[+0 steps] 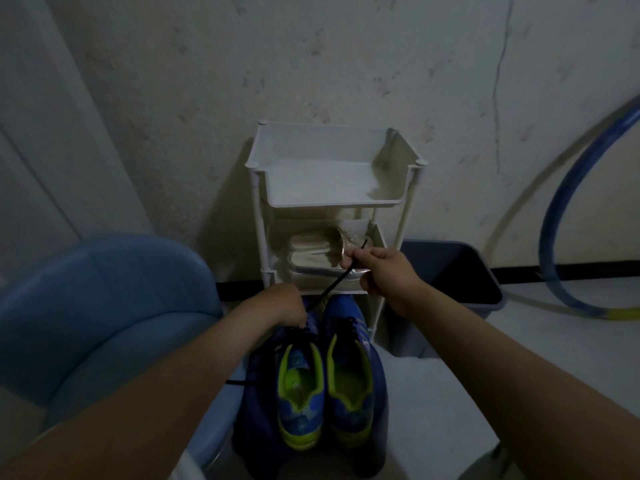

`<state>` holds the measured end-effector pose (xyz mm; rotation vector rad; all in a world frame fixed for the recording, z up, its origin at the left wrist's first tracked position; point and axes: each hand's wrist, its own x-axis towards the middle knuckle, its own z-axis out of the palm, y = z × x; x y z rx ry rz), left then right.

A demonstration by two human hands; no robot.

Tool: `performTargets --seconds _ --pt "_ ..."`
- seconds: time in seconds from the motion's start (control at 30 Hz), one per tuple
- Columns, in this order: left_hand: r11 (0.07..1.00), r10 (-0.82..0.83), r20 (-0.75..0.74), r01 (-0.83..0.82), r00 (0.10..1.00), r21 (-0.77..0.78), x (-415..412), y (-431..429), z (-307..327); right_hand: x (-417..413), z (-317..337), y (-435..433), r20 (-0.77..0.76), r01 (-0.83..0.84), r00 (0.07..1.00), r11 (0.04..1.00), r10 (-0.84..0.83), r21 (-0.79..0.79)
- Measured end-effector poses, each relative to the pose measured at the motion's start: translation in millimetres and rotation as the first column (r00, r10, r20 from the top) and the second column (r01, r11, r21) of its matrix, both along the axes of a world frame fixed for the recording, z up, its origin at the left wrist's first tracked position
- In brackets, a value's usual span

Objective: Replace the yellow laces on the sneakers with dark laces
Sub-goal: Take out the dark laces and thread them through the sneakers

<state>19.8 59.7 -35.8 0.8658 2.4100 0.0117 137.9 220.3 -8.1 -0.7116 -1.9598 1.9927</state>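
Two blue sneakers with lime-green lining stand side by side on the floor, heels toward me: the left sneaker (298,393) and the right sneaker (353,375). A dark lace (337,284) runs taut from the left sneaker's eyelets up to my right hand (381,271), which pinches its upper end above the shoes. My left hand (284,304) rests curled on the front of the left sneaker, where the lace comes out; its fingers are hidden. Dark lacing shows on the right sneaker's front. No yellow laces are visible.
A white tiered rack (332,188) stands against the wall just beyond the sneakers, with pale shoes (311,258) on its lower shelf. A blue padded seat (104,313) is at left, a dark bin (453,275) at right, and a blue hoop (561,216) leans on the wall.
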Motion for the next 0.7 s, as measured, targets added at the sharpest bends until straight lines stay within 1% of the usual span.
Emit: performTargets --seconds 0.07,0.1,0.13,0.17,0.2,0.23,0.27,0.3,0.33,0.37,0.43,0.5,0.53,0.57,0.6,0.67,0.7 --pt "0.996 -0.046 -0.036 0.043 0.998 -0.075 2.2 -0.3 2.2 0.7 -2.8 1.0 0.040 0.010 0.999 0.999 -0.011 0.041" --pt "0.996 -0.066 -0.057 0.063 0.996 -0.058 2.2 -0.2 2.3 0.9 -3.7 1.4 0.044 0.011 0.999 0.999 -0.014 0.053" --pt "0.998 -0.064 -0.057 0.065 0.996 0.023 2.0 0.7 1.2 1.5 -4.0 1.2 0.040 0.007 0.999 0.998 -0.009 0.058" --pt "0.986 -0.037 -0.002 0.037 0.999 0.164 2.4 3.0 -1.0 1.7 -4.7 0.6 0.037 -0.006 0.999 0.998 0.003 0.065" --pt "0.943 -0.006 0.113 -0.032 0.994 0.333 4.4 6.1 -1.8 2.1 -5.2 -0.9 0.041 -0.028 0.999 0.996 0.025 0.079" --pt "0.864 0.017 0.249 -0.139 0.968 0.484 7.7 10.5 -0.4 2.6 -6.4 -2.6 0.047 -0.057 0.998 0.994 0.052 0.098" --pt "0.769 0.023 0.362 -0.248 0.932 0.589 11.3 15.8 2.0 2.6 -7.9 -4.1 0.054 -0.086 0.995 0.989 0.080 0.121" --pt "0.679 0.022 0.452 -0.345 0.892 0.648 16.4 20.9 6.0 2.8 -9.5 -4.9 0.058 -0.108 0.993 0.983 0.101 0.146" --pt "0.607 0.026 0.525 -0.431 0.851 0.668 21.3 25.3 9.8 3.3 -10.0 -5.5 0.060 -0.122 0.992 0.978 0.113 0.170" --pt "0.556 0.027 0.589 -0.502 0.808 0.663 27.0 28.6 14.1 4.4 -9.2 -6.9 0.060 -0.130 0.991 0.975 0.121 0.182" --pt "0.504 0.025 0.701 -0.614 0.713 0.607 35.7 31.0 20.4 6.7 -6.5 -10.0 0.033 -0.134 0.991 0.976 0.130 0.172" --pt "0.495 0.005 0.767 -0.669 0.641 0.555 38.7 30.9 21.5 8.3 -5.6 -11.3 -0.008 -0.119 0.993 0.982 0.121 0.148" --pt "0.506 0.007 0.761 -0.659 0.649 0.557 38.8 30.3 20.9 9.0 -6.1 -10.3 -0.016 -0.106 0.994 0.983 0.110 0.149" --pt "0.533 0.027 0.724 -0.623 0.689 0.573 37.3 29.5 18.9 9.7 -6.6 -8.8 -0.012 -0.098 0.995 0.983 0.101 0.153" --pt "0.575 0.060 0.660 -0.566 0.749 0.590 34.8 28.8 16.6 10.1 -8.1 -6.2 0.001 -0.102 0.995 0.982 0.103 0.160" --pt "0.666 0.107 0.479 -0.421 0.871 0.616 29.5 26.3 11.4 11.3 -9.5 -2.5 0.049 -0.118 0.993 0.979 0.111 0.168" --pt "0.688 0.115 0.419 -0.377 0.900 0.620 27.6 25.3 8.6 12.5 -10.3 -1.6 0.069 -0.134 0.990 0.977 0.124 0.166"
